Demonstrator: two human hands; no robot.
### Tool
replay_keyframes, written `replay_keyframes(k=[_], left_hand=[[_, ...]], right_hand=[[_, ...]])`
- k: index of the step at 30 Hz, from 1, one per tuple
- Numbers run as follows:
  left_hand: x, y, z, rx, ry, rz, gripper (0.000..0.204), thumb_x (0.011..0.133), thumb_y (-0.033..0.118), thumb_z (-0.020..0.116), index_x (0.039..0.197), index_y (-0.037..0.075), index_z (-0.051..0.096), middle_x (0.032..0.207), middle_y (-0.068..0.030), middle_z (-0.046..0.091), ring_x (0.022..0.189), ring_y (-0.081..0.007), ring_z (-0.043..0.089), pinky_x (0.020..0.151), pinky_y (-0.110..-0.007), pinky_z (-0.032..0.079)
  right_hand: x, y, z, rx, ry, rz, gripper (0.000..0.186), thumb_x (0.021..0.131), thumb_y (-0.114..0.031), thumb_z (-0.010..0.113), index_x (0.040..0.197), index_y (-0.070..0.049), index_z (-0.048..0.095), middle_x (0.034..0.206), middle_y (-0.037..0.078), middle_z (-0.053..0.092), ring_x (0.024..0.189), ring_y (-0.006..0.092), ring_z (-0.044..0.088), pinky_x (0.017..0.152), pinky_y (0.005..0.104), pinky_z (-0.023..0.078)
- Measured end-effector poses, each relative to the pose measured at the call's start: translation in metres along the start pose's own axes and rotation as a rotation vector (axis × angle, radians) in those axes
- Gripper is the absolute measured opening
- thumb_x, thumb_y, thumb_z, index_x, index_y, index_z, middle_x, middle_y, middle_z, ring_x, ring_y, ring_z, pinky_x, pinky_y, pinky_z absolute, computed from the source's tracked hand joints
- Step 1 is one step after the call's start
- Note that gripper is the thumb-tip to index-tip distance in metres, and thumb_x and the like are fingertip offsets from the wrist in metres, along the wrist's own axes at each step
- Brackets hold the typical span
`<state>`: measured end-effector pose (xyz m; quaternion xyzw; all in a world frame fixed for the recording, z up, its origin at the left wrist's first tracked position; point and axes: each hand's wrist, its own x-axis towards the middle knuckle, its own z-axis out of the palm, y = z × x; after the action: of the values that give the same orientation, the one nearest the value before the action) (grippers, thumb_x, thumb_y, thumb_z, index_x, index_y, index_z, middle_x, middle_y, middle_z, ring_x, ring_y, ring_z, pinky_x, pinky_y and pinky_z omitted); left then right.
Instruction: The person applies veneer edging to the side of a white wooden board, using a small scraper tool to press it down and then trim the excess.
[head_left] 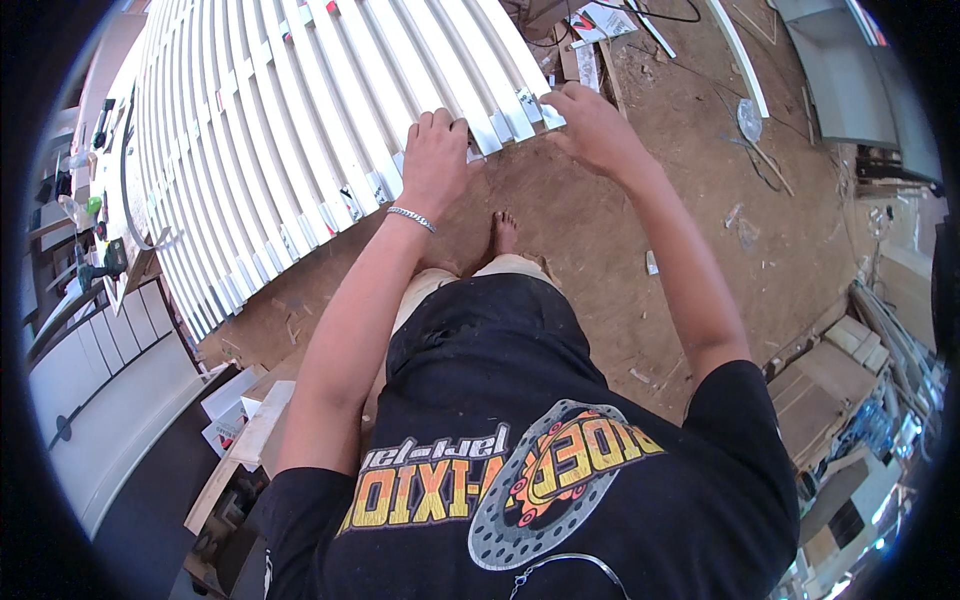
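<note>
A large panel of long white slats (330, 90) spreads before me, with gaps between the slats and crosspieces running over them. Along its near edge the slat ends carry small silvery pieces. My left hand (435, 155), with a chain bracelet (412, 218) at the wrist, has its fingers curled over slat ends at this edge. At the panel's right corner my right hand (597, 132) grips the outermost slat, its fingers bent around the end. The undersides of both grips are hidden.
A workbench (120, 180) with tools, among them a cordless drill (100, 262), stands at the left. On the dirt floor (610, 270) lie scraps, a clear plastic bag (748, 120) and a long white strip (738, 55). Boards (825, 385) are piled at the right.
</note>
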<state>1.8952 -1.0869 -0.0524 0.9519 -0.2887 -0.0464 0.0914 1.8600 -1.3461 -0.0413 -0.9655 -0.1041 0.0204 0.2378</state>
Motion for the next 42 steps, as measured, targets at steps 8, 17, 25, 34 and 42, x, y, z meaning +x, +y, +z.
replay_keyframes(k=[8,17,25,34,42], left_hand=[[-0.002,-0.007,0.005,-0.020,0.018,0.008,0.045,0.078,0.031,0.089,0.109,0.004,0.071,0.116,-0.0127,0.063,0.118,-0.0306,0.058,0.105,-0.044,0.046],[-0.002,0.001,0.004,0.016,0.026,-0.019,0.049,0.079,0.034,0.089,0.112,0.002,0.071,0.116,-0.0134,0.062,0.120,-0.0307,0.057,0.104,-0.044,0.047],[-0.005,0.005,0.004,0.042,-0.006,-0.035,0.063,0.081,0.048,0.086,0.119,-0.001,0.071,0.117,-0.0139,0.064,0.118,-0.0310,0.058,0.104,-0.045,0.046],[-0.002,0.010,-0.001,0.050,-0.063,-0.090,0.064,0.078,0.049,0.088,0.115,-0.001,0.074,0.119,-0.0141,0.063,0.121,-0.0301,0.056,0.106,-0.043,0.045],[-0.007,0.004,0.001,-0.036,-0.023,-0.088,0.074,0.079,0.047,0.088,0.131,-0.001,0.065,0.121,-0.0161,0.063,0.120,-0.0328,0.057,0.105,-0.046,0.046]], right_hand=[[-0.016,-0.010,0.009,0.028,0.006,0.180,0.057,0.086,-0.022,0.082,0.138,-0.008,0.062,0.130,0.018,0.062,0.121,0.0369,0.060,0.104,0.0469,0.050],[0.037,0.008,0.027,-0.445,-0.023,-0.119,0.076,0.079,-0.020,0.086,0.147,-0.014,0.053,0.162,0.022,0.041,0.150,0.0369,0.042,0.113,0.0506,0.047],[0.032,0.010,0.031,-0.448,-0.133,-0.153,0.069,0.082,-0.022,0.085,0.141,-0.009,0.053,0.160,0.022,0.043,0.150,0.0385,0.043,0.109,0.0528,0.050],[0.027,0.013,0.030,-0.338,-0.143,-0.127,0.079,0.080,-0.026,0.088,0.149,-0.012,0.051,0.165,0.022,0.037,0.153,0.0397,0.037,0.117,0.0524,0.045],[0.019,0.001,-0.012,-0.084,-0.063,-0.020,0.073,0.086,-0.022,0.083,0.151,-0.010,0.052,0.159,0.024,0.045,0.147,0.0385,0.045,0.117,0.0475,0.046]])
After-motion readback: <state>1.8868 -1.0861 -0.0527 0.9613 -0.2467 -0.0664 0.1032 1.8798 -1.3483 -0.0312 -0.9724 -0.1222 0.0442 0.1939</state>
